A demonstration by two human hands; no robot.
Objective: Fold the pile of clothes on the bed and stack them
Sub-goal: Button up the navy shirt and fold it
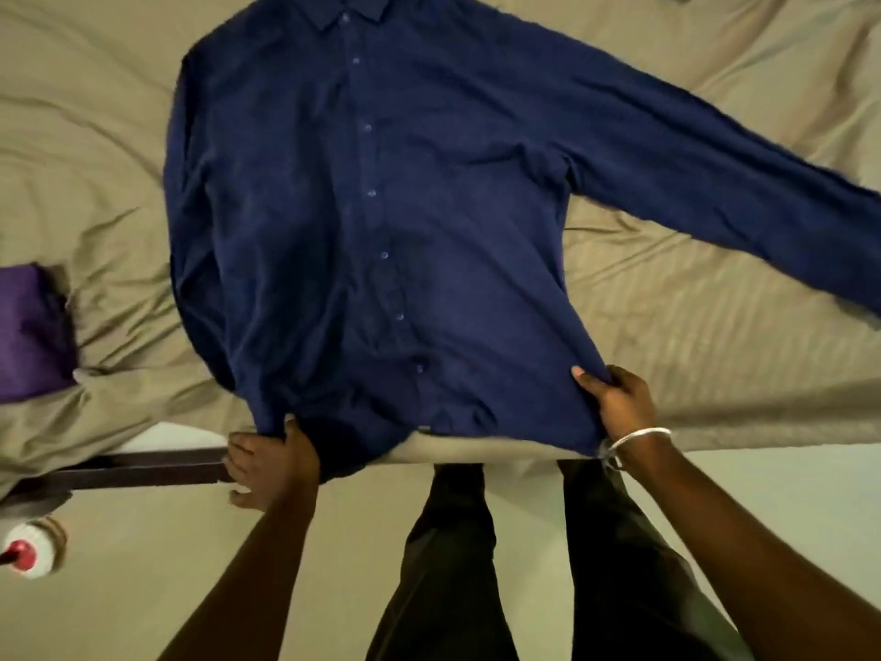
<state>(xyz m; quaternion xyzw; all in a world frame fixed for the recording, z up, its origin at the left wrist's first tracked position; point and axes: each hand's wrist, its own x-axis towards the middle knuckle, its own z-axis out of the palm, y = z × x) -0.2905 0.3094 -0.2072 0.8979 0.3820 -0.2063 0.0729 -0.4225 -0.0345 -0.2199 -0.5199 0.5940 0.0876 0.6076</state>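
Observation:
A navy blue button-up shirt (381,207) lies front up on the tan bed sheet (691,326), collar far from me, hem at the bed's near edge. Its right-hand sleeve stretches out flat toward the right edge of view; the other sleeve lies tucked along the left side. My left hand (269,462) grips the hem's left corner, thumb on top of the cloth. My right hand (617,403), with a silver bracelet at the wrist, pinches the hem's right corner. The middle of the hem hangs a little over the bed edge.
A folded purple garment (28,336) sits on the sheet at the far left. A dark bed frame rail (143,465) shows below the sheet's left part. On the pale floor at lower left stands a white bottle with a red top (31,548). My dark-trousered legs (524,565) stand against the bed.

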